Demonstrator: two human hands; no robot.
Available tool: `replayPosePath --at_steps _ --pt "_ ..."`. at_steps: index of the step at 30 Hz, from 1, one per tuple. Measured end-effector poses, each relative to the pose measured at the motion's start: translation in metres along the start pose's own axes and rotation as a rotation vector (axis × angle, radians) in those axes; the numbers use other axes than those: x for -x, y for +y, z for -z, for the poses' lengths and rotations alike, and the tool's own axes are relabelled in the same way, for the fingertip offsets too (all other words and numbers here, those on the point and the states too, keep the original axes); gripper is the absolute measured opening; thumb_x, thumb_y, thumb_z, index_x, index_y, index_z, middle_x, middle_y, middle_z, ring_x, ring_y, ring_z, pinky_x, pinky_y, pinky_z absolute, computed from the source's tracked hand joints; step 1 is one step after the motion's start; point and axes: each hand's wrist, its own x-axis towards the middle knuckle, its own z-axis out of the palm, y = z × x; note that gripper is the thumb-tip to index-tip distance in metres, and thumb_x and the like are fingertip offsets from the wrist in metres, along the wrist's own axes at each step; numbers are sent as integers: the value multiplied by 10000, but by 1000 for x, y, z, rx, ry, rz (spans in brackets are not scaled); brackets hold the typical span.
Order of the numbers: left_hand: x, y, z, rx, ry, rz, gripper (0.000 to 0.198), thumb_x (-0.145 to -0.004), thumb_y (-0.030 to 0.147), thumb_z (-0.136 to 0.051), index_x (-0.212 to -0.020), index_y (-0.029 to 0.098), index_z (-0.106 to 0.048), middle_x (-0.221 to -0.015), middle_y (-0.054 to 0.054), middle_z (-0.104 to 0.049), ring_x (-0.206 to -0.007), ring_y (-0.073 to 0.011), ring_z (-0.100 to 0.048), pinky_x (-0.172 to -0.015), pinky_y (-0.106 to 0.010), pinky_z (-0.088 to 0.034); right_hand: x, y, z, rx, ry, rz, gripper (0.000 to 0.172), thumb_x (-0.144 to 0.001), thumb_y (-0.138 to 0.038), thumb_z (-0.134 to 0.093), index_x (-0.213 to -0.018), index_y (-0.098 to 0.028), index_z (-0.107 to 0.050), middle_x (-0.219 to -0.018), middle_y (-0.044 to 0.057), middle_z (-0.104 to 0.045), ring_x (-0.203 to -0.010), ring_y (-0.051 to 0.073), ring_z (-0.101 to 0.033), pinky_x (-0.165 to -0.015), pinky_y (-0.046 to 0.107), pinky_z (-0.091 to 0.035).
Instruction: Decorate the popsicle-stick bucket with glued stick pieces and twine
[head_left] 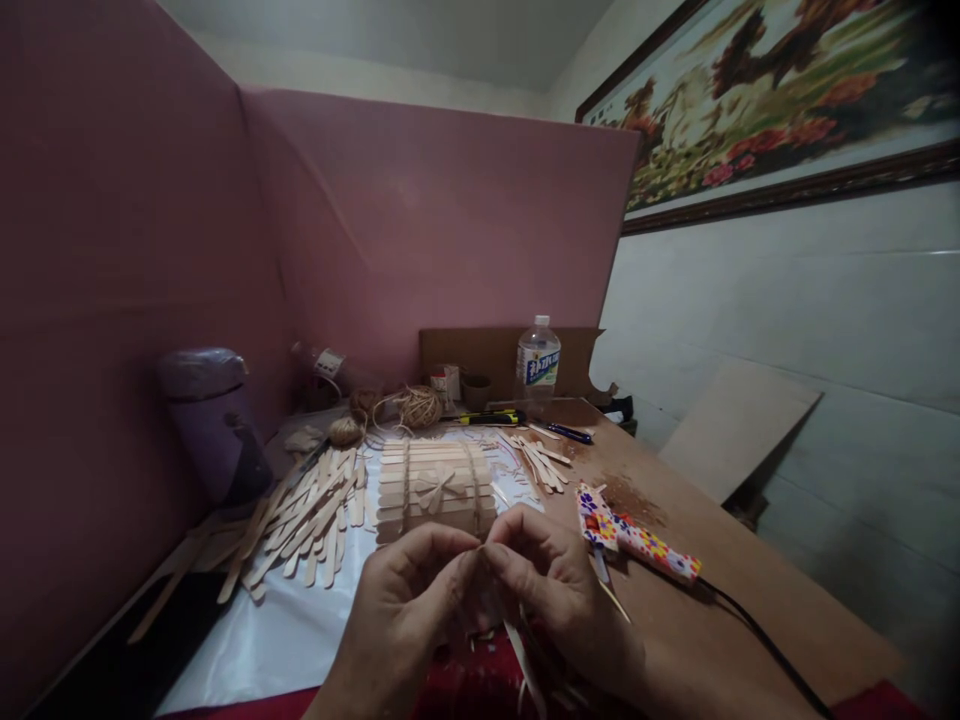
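My left hand (412, 600) and my right hand (555, 590) meet at the fingertips, low in the middle of the view. Both are closed in a pinch, and what they hold between them is too small to make out. Just beyond them sits a rounded box of wooden craft sticks (390, 490), with two twine bands around it and a flower shape of small stick pieces (440, 488) on its front. Below my hands, pale strips (525, 660) lie near the red cloth.
Loose craft sticks (311, 520) are heaped at left, with fewer (541, 462) at right. A flowered glue gun (637, 535) with a black cord lies right. Behind are twine balls (421, 406), a yellow cutter (491, 417), a bottle (538, 365); a purple flask (217, 430) stands left.
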Motion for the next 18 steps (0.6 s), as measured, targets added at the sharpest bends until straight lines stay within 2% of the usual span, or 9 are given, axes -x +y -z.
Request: replayPosePath --at_steps 9,12,15,16,18 --pt "2 -2 0 46 12 45 271 -731 395 -659 -733 128 -612 -471 -14 -608 -382 -108 -539 -388 -180 -380 0 7 0 14 -75 -24 266 -849 -413 -565 -787 -157 -528 -643 -16 -520 -569 92 -475 -524 217 -362" --pt "0 -2 2 126 34 44 270 -713 395 -664 -694 134 -596 -470 -13 -606 -347 -117 -526 -354 -201 -401 -6 -1 2 112 -7 24 262 -867 -406 -538 -782 -158 -536 -661 -15 -527 -583 89 -468 -534 212 -371" --pt "1 1 6 127 62 8 268 -696 392 -671 -666 137 -596 -538 -18 -625 -348 -114 -515 -342 -225 -423 -12 -20 20 287 160 73 253 -876 -414 -503 -794 -176 -524 -676 -13 -531 -571 103 -468 -514 221 -387" --pt "2 2 7 100 88 -27 257 -702 387 -667 -680 139 -605 -560 -15 -630 -358 -107 -512 -350 -222 -422 -12 -28 32 384 190 70 248 -872 -413 -501 -790 -180 -525 -683 -9 -535 -569 110 -475 -516 230 -398" --pt "4 4 11 -10 187 -156 227 -716 372 -659 -720 147 -633 -580 -4 -628 -405 -101 -520 -397 -214 -428 -7 -41 61 680 225 34 222 -884 -379 -473 -818 -183 -554 -750 19 -570 -672 148 -531 -619 272 -431"
